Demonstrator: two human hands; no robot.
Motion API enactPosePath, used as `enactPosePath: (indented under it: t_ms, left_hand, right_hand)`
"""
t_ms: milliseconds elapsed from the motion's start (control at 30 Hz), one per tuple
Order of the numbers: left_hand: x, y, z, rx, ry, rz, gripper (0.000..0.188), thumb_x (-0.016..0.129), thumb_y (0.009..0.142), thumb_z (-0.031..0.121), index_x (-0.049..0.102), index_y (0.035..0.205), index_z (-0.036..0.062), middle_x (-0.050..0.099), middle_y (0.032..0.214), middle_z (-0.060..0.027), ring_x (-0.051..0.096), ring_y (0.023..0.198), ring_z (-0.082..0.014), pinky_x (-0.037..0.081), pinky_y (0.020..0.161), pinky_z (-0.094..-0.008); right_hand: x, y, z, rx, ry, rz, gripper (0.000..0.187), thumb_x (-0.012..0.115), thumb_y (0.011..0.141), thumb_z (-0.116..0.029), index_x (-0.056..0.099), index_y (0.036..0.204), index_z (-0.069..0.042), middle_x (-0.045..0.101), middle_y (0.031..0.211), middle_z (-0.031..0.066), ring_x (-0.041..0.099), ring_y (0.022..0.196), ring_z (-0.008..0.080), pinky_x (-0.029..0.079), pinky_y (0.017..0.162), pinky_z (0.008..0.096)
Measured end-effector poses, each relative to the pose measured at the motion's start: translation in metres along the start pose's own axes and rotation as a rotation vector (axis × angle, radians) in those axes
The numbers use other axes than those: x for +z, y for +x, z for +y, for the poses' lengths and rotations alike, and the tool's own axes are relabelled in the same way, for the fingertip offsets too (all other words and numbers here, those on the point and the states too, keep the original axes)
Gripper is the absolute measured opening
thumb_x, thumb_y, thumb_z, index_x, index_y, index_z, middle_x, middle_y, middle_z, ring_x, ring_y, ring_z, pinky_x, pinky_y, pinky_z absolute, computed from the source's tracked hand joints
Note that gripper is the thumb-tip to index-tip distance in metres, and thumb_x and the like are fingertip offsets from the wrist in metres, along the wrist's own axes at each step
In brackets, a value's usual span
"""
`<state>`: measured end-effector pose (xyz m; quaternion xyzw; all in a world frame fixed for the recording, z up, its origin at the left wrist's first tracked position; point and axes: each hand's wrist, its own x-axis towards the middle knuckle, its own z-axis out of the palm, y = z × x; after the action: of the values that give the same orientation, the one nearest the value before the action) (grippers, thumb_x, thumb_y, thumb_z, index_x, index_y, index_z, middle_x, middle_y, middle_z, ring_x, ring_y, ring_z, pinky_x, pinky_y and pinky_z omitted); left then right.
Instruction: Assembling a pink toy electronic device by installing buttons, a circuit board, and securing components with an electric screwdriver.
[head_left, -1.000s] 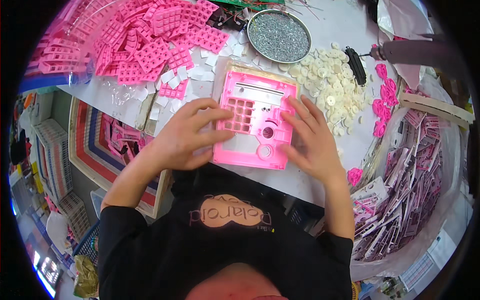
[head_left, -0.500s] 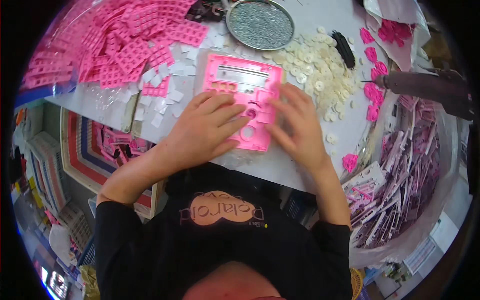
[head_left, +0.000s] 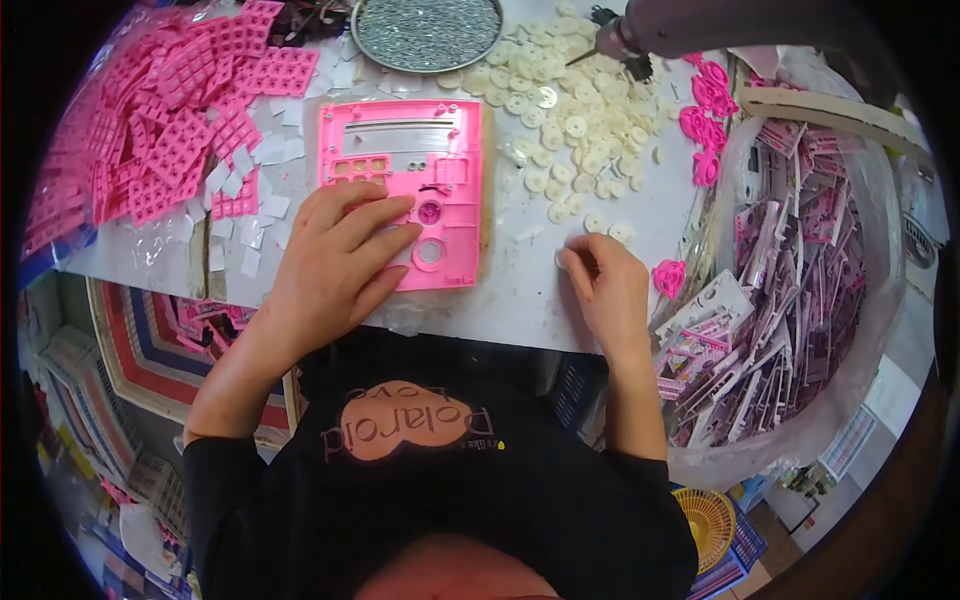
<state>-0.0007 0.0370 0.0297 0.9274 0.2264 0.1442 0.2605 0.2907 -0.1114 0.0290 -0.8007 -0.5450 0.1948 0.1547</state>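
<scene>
A spread left hand rests on a pink panel, likely light, stiff, best held by its rim, the right hand beside pale discs, grip unclear.

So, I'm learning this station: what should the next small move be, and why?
Probably lift the small pale piece toward the pink panel: the right hand seems to have its fingertips on it, while the left hand rests on the panel.

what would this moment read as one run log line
left hand: on pink housing | right hand: off housing, near white discs | right-hand hold: unclear
</scene>
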Motion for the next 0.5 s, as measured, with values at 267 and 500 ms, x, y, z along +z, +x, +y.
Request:
enactPosePath:
  t_ms: [267,500]
  left_hand:
    - [0.006,-0.004,-0.003,0.009,-0.026,0.098,0.036,0.076,0.076,0.012,0.069,0.111,0.0077,0.064,0.130,-0.0078,0.056,0.122,-0.0312,0.043,0.103,-0.0479]
    - [0.013,-0.007,-0.007,0.010,-0.051,0.152,0.033,0.077,0.073,0.012,0.068,0.105,0.0076,0.064,0.129,-0.0067,0.056,0.121,-0.0299,0.044,0.101,-0.0467]
  right_hand:
    - [0.008,0.033,-0.064,-0.368,0.326,0.120,0.011,0.076,0.081,0.002,0.069,0.088,0.000,0.069,0.089,0.0129,0.068,0.076,0.0282,0.055,0.067,0.0331]
    - [0.042,0.069,-0.097,-0.751,0.185,0.159,0.016,0.078,0.076,-0.001,0.066,0.086,-0.003,0.065,0.099,0.0100,0.060,0.091,0.0293,0.050,0.078,0.0381]
